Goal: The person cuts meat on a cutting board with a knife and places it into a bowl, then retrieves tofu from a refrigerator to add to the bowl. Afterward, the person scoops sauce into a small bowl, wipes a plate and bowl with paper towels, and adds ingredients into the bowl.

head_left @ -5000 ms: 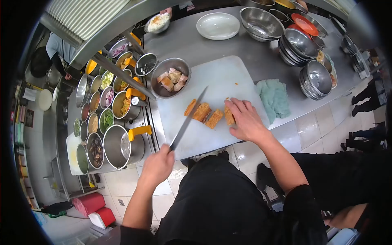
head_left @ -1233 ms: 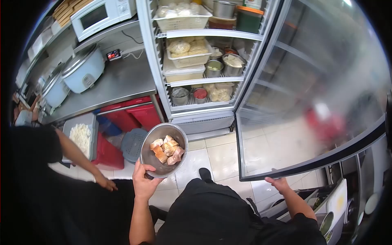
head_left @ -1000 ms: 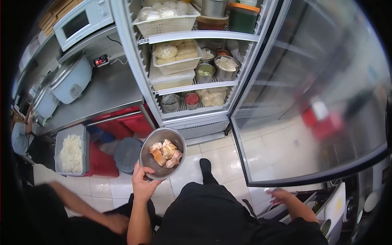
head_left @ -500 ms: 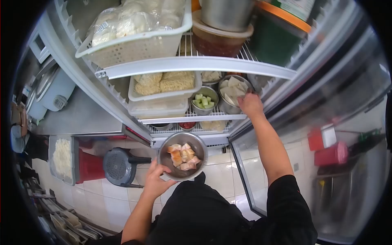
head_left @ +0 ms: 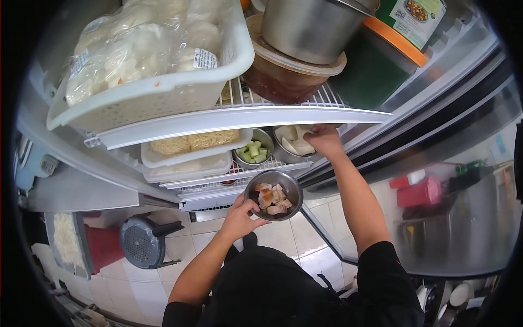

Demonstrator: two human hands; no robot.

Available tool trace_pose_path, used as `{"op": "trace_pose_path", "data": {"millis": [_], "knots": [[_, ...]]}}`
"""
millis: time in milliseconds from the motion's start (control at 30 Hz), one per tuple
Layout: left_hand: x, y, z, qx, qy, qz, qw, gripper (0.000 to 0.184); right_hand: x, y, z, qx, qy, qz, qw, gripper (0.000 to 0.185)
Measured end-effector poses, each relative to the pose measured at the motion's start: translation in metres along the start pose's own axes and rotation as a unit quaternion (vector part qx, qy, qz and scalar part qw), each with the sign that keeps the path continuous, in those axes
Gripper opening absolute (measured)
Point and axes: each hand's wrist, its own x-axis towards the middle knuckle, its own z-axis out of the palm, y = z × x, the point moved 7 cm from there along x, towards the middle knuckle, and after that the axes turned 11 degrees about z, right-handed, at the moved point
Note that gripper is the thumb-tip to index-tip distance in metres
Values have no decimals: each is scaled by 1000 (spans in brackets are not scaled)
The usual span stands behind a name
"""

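Note:
My left hand [head_left: 242,219] grips the rim of a metal bowl [head_left: 294,193] with pieces of browned meat [head_left: 273,198] inside. On the fridge's middle shelf, my right hand [head_left: 325,140] has its fingers closed at the rim of a steel pot of white slices [head_left: 295,140]; the fingertips are partly hidden, and what they hold, if anything, cannot be made out. Left of that pot stands a pot of green chunks [head_left: 253,152]. Further left, a white container holds noodles [head_left: 195,141].
A white basket [head_left: 158,90] of bagged white items, a tub with a steel pot [head_left: 308,32] on it and a green container [head_left: 368,68] fill the upper shelf. The open glass door [head_left: 463,229] is at the right. A grey stool [head_left: 143,241] stands on the floor.
The view has moved from the cutting board to the open fridge and then closer in. My right hand has left the door area and reached the pot of white slices. My left hand has kept the bowl.

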Motion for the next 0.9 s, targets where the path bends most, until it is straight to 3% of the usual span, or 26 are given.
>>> {"op": "trace_pose_path", "data": {"millis": [100, 200, 267, 333, 400, 433, 533, 833, 900], "knots": [[15, 1, 6, -34, -10, 27, 999, 41, -44, 0, -14, 112, -132, -1, 985, 37], [23, 1, 15, -21, -14, 25, 999, 39, -40, 10, -16, 120, -151, -6, 981, 30], [24, -3, 15, -22, -7, 47, 999, 38, -18, 10, -4, -70, -48, -164, 983, 39], [22, -5, 14, -24, -7, 46, 999, 37, -2, 1, 18, -278, 41, -282, 917, 48], [18, -6, 12, -21, -15, 27, 999, 37, 13, -7, 30, -317, -134, -85, 935, 53], [16, -5, 10, -22, -8, 34, 999, 37, 9, -5, 32, -329, -217, 19, 919, 56], [8, -9, 6, -30, 8, 45, 998, 38, 3, -6, 32, -170, -236, 40, 956, 58], [1, -10, 0, -38, 18, 43, 998, 38, 25, -2, 43, -224, -273, 117, 928, 49], [1, -6, 2, -25, 17, 52, 998, 38, 22, -8, 41, -241, -273, 95, 927, 53]]}}
